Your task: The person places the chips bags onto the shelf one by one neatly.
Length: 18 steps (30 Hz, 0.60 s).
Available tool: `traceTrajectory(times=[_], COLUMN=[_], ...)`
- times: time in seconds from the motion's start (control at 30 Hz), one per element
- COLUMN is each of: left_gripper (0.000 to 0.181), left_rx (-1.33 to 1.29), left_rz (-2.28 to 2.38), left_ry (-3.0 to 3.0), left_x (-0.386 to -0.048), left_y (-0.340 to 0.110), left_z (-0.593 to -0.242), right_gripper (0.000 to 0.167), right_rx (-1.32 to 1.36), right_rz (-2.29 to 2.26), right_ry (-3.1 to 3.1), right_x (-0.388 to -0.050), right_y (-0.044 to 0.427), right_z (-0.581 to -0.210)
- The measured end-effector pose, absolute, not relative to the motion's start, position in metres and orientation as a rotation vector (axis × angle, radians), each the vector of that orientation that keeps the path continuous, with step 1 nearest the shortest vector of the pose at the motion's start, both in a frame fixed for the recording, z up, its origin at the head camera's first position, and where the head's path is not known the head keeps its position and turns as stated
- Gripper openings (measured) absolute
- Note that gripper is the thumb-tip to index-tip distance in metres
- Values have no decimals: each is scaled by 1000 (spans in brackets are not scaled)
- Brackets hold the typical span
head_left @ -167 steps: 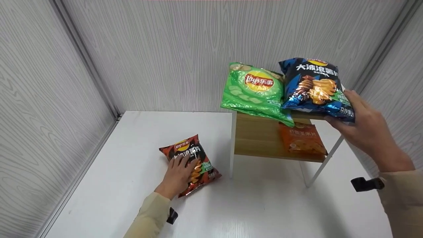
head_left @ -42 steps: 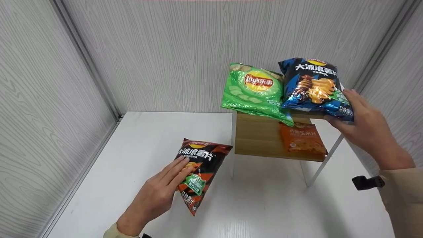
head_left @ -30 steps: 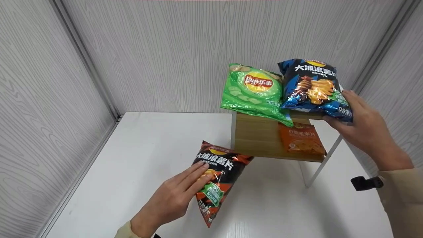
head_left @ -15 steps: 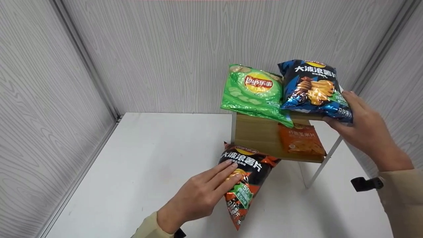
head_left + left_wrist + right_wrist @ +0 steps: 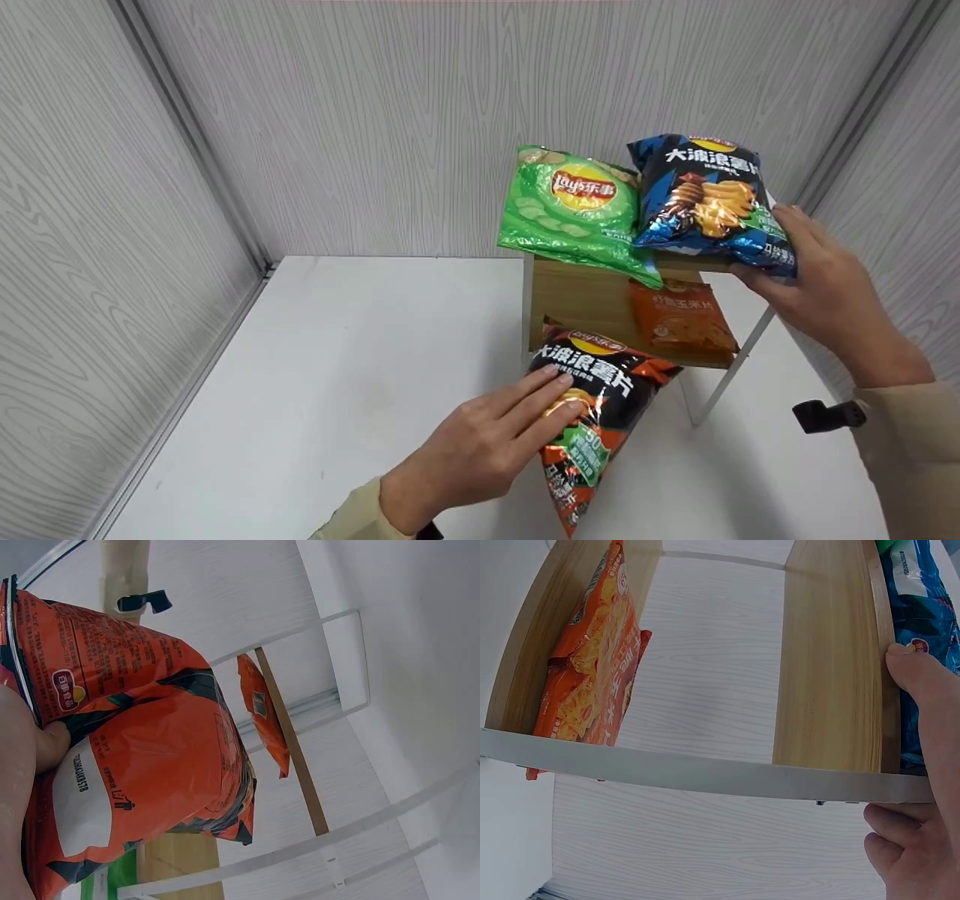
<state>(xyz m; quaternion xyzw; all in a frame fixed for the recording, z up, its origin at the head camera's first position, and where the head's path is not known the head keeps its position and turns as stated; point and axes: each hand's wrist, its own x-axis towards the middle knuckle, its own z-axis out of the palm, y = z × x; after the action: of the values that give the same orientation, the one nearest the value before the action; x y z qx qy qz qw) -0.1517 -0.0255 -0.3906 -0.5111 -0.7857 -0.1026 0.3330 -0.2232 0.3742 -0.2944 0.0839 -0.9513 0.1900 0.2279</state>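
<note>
My left hand (image 5: pixel 480 450) grips a red-and-black bag of potato chips (image 5: pixel 592 442) by its left side, fingers on the front and thumb on the back. The bag hangs upright, above the table and before the lower board of a small two-tier shelf (image 5: pixel 577 300). At the shelf's upper right corner my right hand (image 5: pixel 832 277) holds the frame. Its thumb (image 5: pixel 911 667) lies on the top board's front edge, against a blue chips bag (image 5: pixel 705 199); the other fingers are outside the side bar. A green chips bag (image 5: pixel 574 206) leans beside the blue one.
On the right of the lower board lies an orange bag of corn chips (image 5: pixel 682 319). The shelf has thin white metal legs (image 5: pixel 724 390) and stands on a white table (image 5: pixel 360 360). Grey wood-grain panels (image 5: pixel 375 135) enclose the back and sides.
My left hand first rested on the red-and-black chips bag lying on the table, then lifted it upright and carried it right, in front of the lower board. My right hand has stayed put.
</note>
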Motion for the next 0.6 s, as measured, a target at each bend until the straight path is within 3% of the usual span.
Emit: traceTrajectory(times=[0.6], left_gripper=[53], left_rx=[-1184], left_rz=[-166], left_ry=[-2043], left_x=[-203], left_y=[30], left_z=[-381], right_gripper=[88], right_rx=[229], right_rz=[551], right_ry=[-2618], right_x=[-223], right_y=[375], right_z=[-293])
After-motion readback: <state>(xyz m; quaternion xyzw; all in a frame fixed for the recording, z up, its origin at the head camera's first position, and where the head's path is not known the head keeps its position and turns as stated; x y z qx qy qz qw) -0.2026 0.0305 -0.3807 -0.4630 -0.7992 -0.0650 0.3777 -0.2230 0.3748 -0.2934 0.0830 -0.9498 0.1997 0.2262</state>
